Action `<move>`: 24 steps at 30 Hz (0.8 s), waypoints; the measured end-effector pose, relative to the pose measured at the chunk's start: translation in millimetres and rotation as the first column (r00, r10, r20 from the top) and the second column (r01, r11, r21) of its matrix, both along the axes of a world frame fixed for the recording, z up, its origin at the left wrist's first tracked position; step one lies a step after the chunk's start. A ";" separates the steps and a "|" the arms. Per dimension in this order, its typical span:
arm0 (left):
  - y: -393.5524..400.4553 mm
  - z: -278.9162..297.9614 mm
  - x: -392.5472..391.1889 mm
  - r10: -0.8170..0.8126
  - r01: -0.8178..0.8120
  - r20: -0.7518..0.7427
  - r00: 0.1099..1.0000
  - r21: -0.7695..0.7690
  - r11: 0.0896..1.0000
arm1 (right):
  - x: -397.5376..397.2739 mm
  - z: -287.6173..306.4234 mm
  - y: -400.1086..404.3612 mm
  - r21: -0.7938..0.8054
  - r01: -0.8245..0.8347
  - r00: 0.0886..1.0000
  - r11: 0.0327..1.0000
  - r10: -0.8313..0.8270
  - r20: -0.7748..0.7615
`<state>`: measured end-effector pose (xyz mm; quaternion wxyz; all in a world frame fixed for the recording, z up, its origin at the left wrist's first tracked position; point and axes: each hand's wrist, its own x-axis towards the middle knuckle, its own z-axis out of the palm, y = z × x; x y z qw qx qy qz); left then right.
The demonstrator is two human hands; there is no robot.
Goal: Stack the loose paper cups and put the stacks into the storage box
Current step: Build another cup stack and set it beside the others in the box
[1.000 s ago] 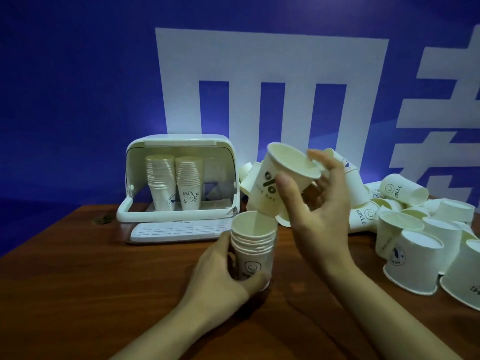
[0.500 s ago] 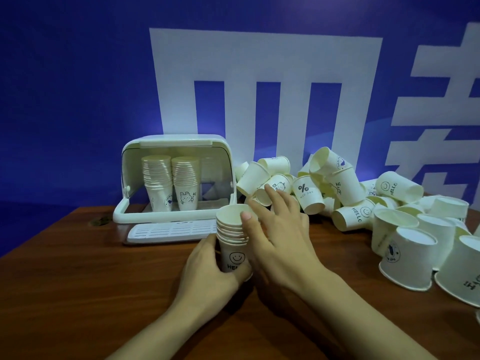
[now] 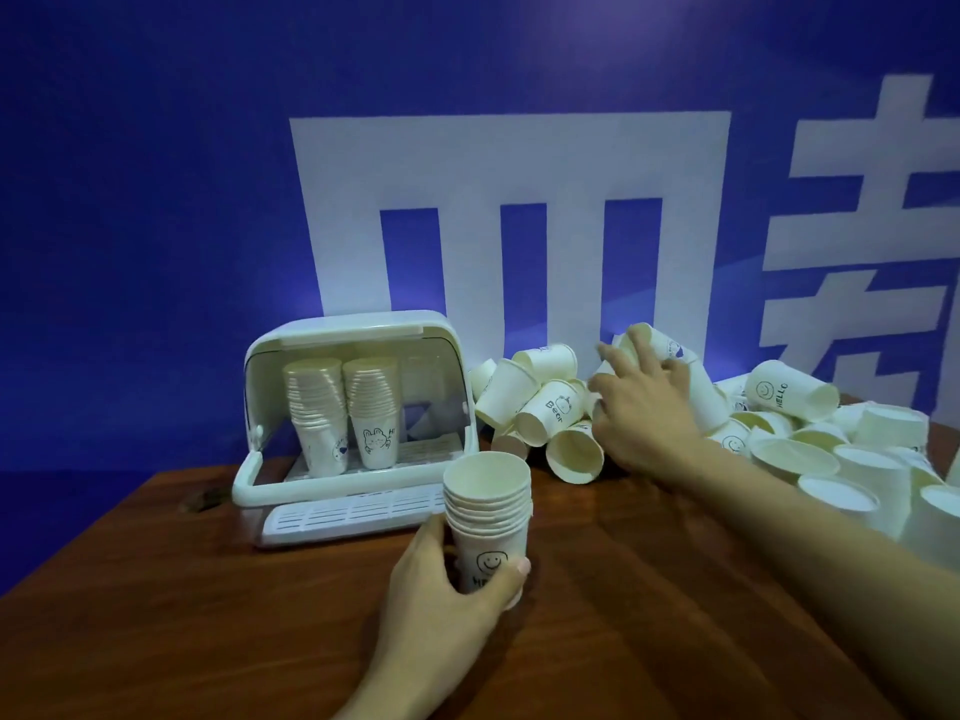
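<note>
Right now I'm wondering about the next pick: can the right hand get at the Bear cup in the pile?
Probably yes. The right hand hovers over the pile just beside the Bear cup, which lies on top, uncovered on its near side.
</note>
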<state>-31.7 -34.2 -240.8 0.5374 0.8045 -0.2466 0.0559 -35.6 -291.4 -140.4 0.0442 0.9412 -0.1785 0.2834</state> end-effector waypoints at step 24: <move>-3.3 1.1 0.6 -0.005 0.005 0.006 1.000 -0.009 1.000 | -69.0 -5.0 94.2 0.244 -0.730 0.587 0.638 0.403 0.702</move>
